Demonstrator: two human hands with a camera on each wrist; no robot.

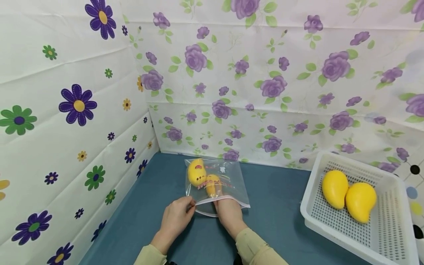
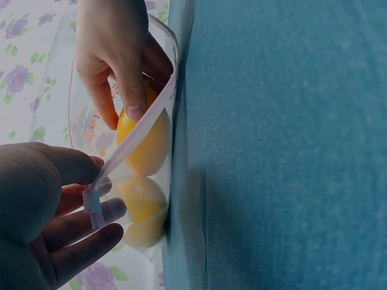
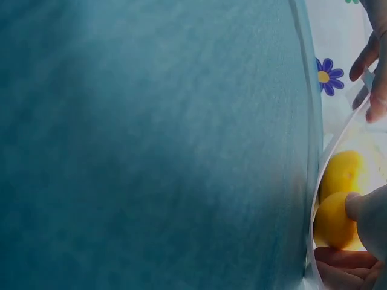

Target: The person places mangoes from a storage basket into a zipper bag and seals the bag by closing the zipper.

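A clear zip bag (image 1: pixel 236 184) with pink print lies on the blue table, its mouth facing me. Inside it are two yellow mangoes: one mango (image 1: pixel 195 176) deep at the left, and a nearer mango (image 1: pixel 212 183) beside it. My left hand (image 1: pixel 179 215) pinches the left corner of the bag's mouth, by the slider (image 2: pixel 92 201), between thumb and fingers. Through the opening reaches my right hand (image 1: pixel 229 213), its thumb and fingers gripping the nearer mango, as the left wrist view shows. Plastic partly covers the right fingers in the head view.
At the right stands a white perforated basket (image 1: pixel 309 206) with two more mangoes (image 1: pixel 359 200) in it. A flowered curtain (image 1: pixel 245 95) rises behind the blue table (image 1: pixel 275 209), and another patterned sheet (image 1: pixel 59 147) closes off the left side.
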